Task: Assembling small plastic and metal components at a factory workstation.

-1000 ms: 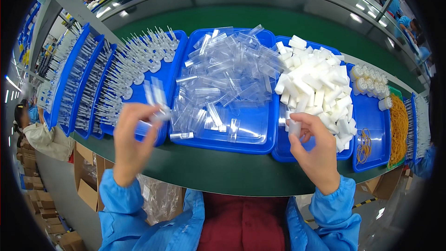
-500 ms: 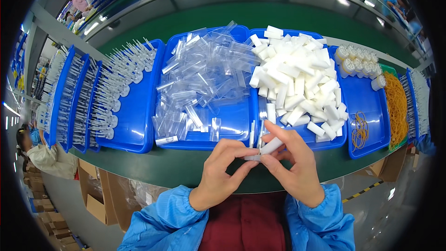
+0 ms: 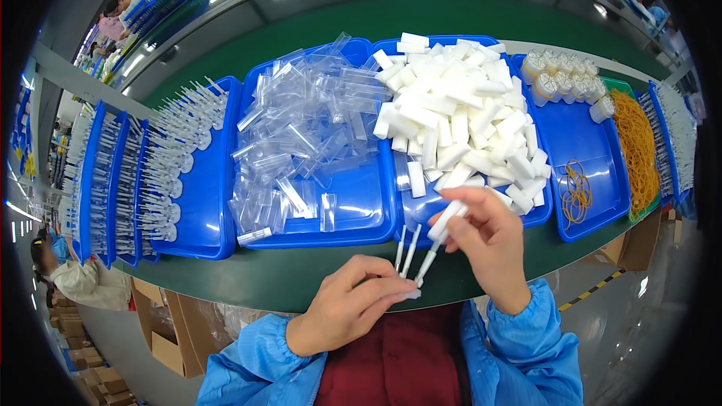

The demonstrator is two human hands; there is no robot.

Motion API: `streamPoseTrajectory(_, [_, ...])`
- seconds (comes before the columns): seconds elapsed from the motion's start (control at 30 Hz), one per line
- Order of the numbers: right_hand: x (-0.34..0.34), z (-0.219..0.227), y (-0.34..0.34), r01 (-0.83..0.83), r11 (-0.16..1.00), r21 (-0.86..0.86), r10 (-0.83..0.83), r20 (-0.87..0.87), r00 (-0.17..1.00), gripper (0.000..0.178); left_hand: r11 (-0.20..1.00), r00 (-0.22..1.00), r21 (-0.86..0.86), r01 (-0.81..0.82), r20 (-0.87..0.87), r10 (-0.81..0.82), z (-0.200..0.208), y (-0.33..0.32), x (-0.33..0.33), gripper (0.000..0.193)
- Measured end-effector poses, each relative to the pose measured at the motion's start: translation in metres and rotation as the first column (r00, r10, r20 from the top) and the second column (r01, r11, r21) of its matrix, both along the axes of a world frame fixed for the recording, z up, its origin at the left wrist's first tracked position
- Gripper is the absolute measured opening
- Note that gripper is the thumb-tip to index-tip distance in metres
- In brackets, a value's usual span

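Observation:
In my left hand (image 3: 350, 302), close to my body, is the base of a pale plastic piece with three thin prongs (image 3: 410, 252) pointing up and away from me. The fingers and thumb pinch it, hiding part of the base. My right hand (image 3: 490, 244) grips a small white foam block (image 3: 449, 219) between thumb and fingers. The block's lower end meets the upper part of the rightmost prong; whether the prong runs inside it I cannot tell. The other two prongs stand bare. Beyond my right hand lies a heap of similar white foam blocks (image 3: 459, 116) in a blue tray (image 3: 387, 46).
Clear plastic sleeves (image 3: 308, 128) fill a blue tray on the left. Farther left, several trays hold pronged pieces (image 3: 162, 195). To the right are white capped containers (image 3: 564, 79), loose rubber bands (image 3: 576, 194) and a heap of rubber bands (image 3: 635, 150). An open carton (image 3: 165, 331) stands below the green table (image 3: 301, 278).
My right hand has moved up and away from my left hand with the foam block. My left hand has come nearer my body, and the three prongs now show more fully.

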State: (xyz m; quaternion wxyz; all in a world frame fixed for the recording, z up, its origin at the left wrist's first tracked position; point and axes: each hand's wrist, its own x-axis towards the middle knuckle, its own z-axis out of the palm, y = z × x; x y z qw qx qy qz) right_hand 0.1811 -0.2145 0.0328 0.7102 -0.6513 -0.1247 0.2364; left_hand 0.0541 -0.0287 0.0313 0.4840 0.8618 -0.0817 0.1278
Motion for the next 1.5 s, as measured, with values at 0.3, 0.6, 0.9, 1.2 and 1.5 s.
streamPoseTrajectory(0.3, [-0.026,0.004,0.007,-0.114,0.986,-0.125,0.154,0.388,0.909,0.039,0.990,0.979,0.007,-0.141,0.149,0.139,-0.013,0.003,0.005,0.040])
streamPoseTrajectory(0.6, [-0.017,-0.004,0.002,-0.135,0.963,-0.233,0.251,0.603,0.757,0.044,0.997,0.983,0.019,-0.080,0.170,0.076,-0.019,0.009,-0.002,0.041])
streamPoseTrajectory(0.9, [0.058,-0.010,-0.012,0.342,0.787,-0.513,0.473,0.858,0.199,0.034,0.982,0.974,0.150,-0.115,0.210,0.082,-0.026,0.015,0.003,0.039])
streamPoseTrajectory(1.2, [0.017,-0.024,0.014,0.175,0.892,-0.416,0.343,0.877,0.338,0.028,0.965,0.977,0.215,-0.149,0.181,0.111,-0.022,0.005,0.012,0.033])
streamPoseTrajectory(1.5, [0.019,-0.001,0.005,0.098,0.791,-0.604,0.384,0.615,0.688,0.019,0.932,0.967,0.300,-0.202,0.210,0.142,-0.020,0.010,0.012,0.036])
